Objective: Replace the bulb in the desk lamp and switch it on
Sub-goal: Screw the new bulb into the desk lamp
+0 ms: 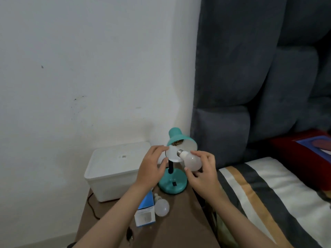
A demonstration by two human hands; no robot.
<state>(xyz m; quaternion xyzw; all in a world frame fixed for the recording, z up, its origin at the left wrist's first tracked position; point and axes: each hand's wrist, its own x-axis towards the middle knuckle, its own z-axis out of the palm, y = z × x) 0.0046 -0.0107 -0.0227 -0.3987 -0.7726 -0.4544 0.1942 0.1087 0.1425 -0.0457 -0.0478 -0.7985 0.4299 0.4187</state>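
Both forearms are bare, with no sleeves, down to the hands.

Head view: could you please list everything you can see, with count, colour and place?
lamp: 1, teal, table's back, shade tilted toward the camera
held bulb: 1, white, at the shade's mouth, screw base toward the socket
spare bulb: 1, white, on the table before the lamp
carton: 1, blue and white, left of the spare bulb
bin: 1, white, lidded, left of the lamp
plug: 1, black, table's front
table: 1, brown
bed: 1, striped cover, right
headboard: 1, grey, padded
left hand: touches the shade's rim
right hand: grips the held bulb
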